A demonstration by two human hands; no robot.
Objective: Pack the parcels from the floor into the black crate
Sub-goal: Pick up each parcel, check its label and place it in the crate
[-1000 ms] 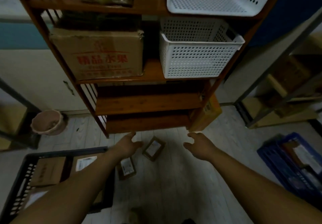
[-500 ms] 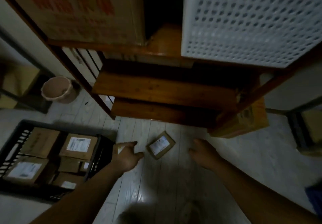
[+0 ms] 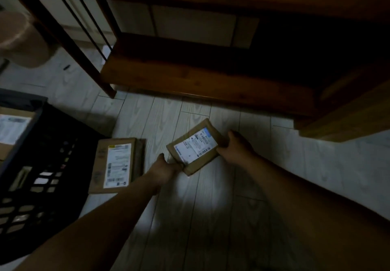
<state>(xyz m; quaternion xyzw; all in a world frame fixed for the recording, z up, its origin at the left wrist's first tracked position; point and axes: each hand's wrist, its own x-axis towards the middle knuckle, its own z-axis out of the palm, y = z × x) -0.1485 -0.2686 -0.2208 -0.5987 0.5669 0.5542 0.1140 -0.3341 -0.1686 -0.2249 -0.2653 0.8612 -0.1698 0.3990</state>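
Since half a second ago, I note both hands have closed the gap to the small parcel [image 3: 193,146] that lay between them on the floor [image 3: 213,218], and the view has dropped closer to the ground.

Left hand [image 3: 166,168]: the forearm runs up from the lower left and the wrist is straight. The hand grips the parcel's near left corner, thumb raised at the edge. The fingers go out of sight under the cardboard.

Right hand [image 3: 236,148]: the forearm enters from the lower right. The hand is curled round the parcel's right edge, thumb on the labelled face and fingertips wrapping the far side.

The parcel is brown with a white label facing up, turned corner-on to me. It sits just in front of the lowest board of the wooden shelf unit [image 3: 190,81]. I cannot tell whether it is clear of the floor.

A second parcel [image 3: 118,163] lies flat on the floor, label up. It is just left of the left wrist and close against the wall of the black crate [image 3: 52,165]. A labelled parcel [image 3: 10,125] shows inside the crate at the left edge of view.

A pinkish bucket [image 3: 23,43], blurred, stands at the upper left beyond the shelf leg.
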